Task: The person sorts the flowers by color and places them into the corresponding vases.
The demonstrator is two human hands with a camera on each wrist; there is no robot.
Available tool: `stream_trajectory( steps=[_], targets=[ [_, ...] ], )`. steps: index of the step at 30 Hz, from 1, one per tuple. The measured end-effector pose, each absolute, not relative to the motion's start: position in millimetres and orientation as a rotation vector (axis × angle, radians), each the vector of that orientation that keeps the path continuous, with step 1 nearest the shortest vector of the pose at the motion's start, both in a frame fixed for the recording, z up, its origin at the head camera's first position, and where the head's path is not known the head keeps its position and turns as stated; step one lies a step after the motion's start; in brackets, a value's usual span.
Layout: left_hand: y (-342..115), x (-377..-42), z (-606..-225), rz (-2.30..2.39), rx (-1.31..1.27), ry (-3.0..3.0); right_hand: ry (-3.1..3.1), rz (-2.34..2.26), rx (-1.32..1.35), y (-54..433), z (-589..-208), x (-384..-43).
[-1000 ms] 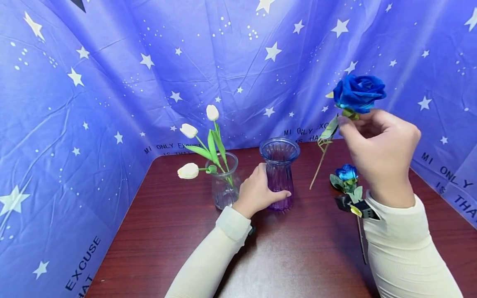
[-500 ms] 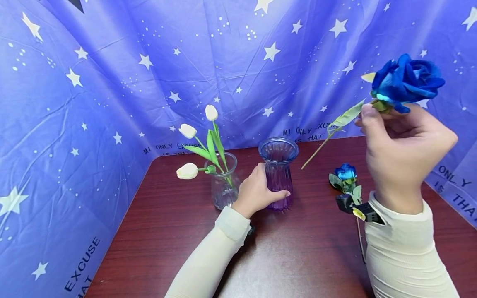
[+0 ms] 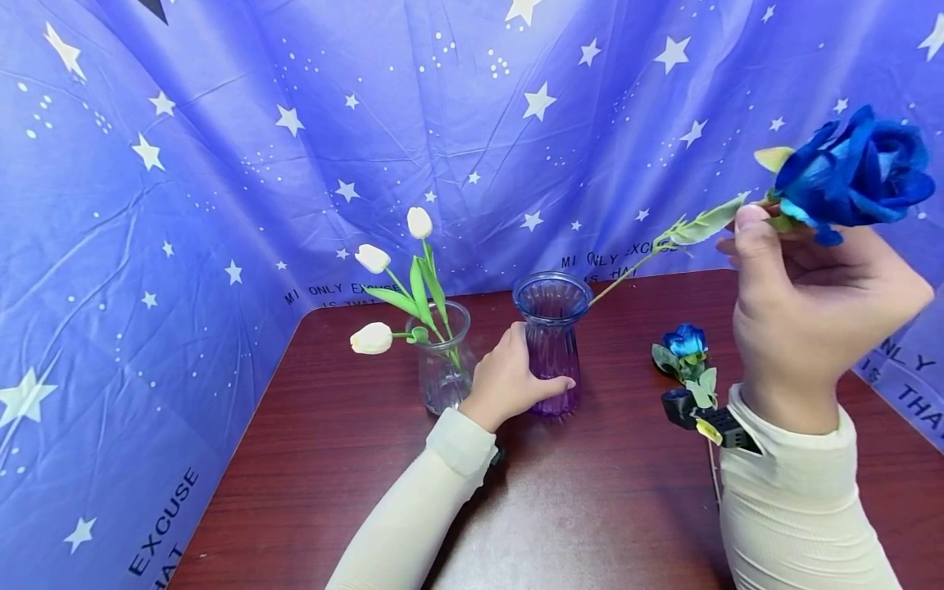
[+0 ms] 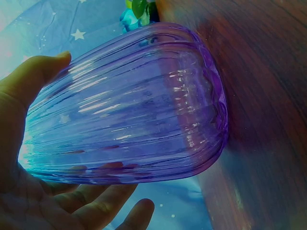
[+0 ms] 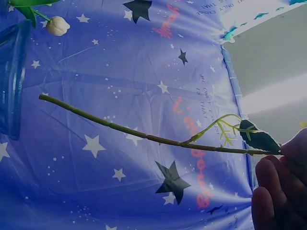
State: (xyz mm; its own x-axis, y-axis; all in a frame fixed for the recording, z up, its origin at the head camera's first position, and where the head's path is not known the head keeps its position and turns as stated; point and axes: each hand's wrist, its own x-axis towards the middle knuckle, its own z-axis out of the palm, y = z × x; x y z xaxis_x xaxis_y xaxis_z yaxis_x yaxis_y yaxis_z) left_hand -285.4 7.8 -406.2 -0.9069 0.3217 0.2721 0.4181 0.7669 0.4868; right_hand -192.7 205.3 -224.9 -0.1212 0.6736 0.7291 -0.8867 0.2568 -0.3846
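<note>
My left hand (image 3: 512, 377) holds a ribbed glass vase (image 3: 556, 348), blue at the rim and purple below, that stands on the table. Its thumb and fingers lie on opposite sides of the glass in the left wrist view. With thumb and fingers, my right hand (image 3: 819, 303) pinches the stem of a blue rose (image 3: 859, 172) just under the bloom. The rose's stem (image 5: 163, 140) slants down toward the vase; in the right wrist view its cut end is apart from the vase rim (image 5: 12, 81). Much of the right hand's fingers is hidden in the head view.
A clear glass vase (image 3: 435, 385) with three white tulips (image 3: 372, 258) stands left of the purple one. Another blue rose (image 3: 684, 340) lies on the brown table (image 3: 317, 483), partly behind the right wrist camera (image 3: 708, 419). Starry blue cloth (image 3: 435, 98) surrounds the table.
My right hand has moved right with the rose, which has tilted so its bloom points right and its stem end lies higher, beside the vase rim. The left hand and vases have stayed put.
</note>
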Motion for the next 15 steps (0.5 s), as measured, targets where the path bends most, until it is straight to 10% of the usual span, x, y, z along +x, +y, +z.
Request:
stream_trajectory(
  steps=[15],
  targets=[
    [8,-286,-407,-0.836,-0.584,-2.786,-1.129,1.397,0.251,194,-237,-197]
  ],
)
